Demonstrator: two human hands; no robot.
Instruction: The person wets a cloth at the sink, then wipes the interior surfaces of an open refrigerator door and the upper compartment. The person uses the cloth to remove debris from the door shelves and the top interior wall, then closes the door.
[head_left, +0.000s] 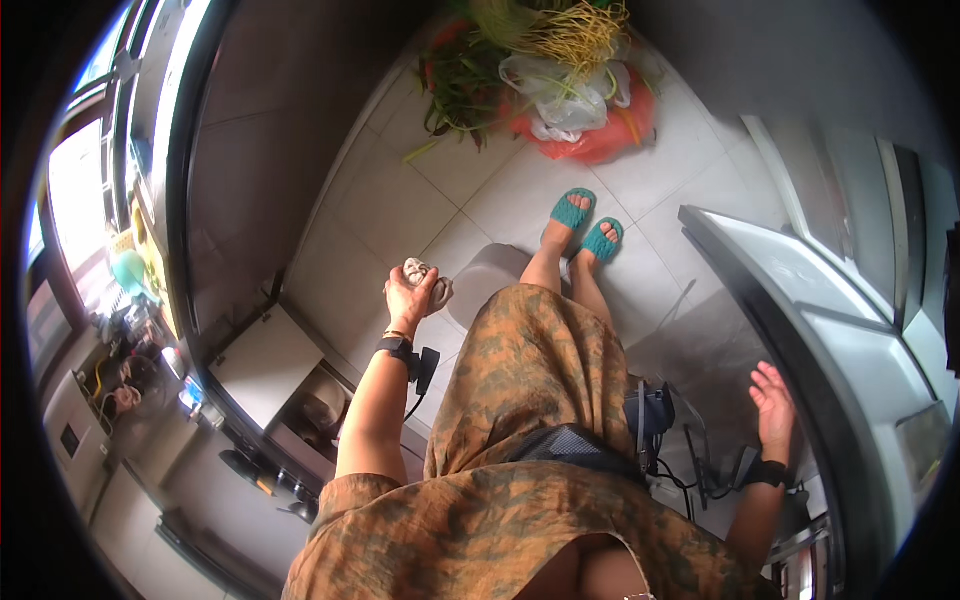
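My left hand (409, 296) is closed around a crumpled pale bundle (418, 271), perhaps cloth or a bag, held above the tiled floor. Just right of it stands a grey bin-like cylinder (487, 274), partly behind my skirt. On the other side, my right hand (771, 397) has its fingers extended and holds nothing. It is beside the dark edge of an open refrigerator door (757, 330); whether it touches the door I cannot tell. Pale shelves or bins (862, 349) line the door's inner side.
Ahead on the floor lie leafy green stalks (469, 97) and a red plastic bag (585, 150) with a clear bag (574, 101) on top. At left runs a dark-edged counter; below it a cabinet door (266, 364) stands open. A dark pouch with cables (651, 409) hangs at my waist.
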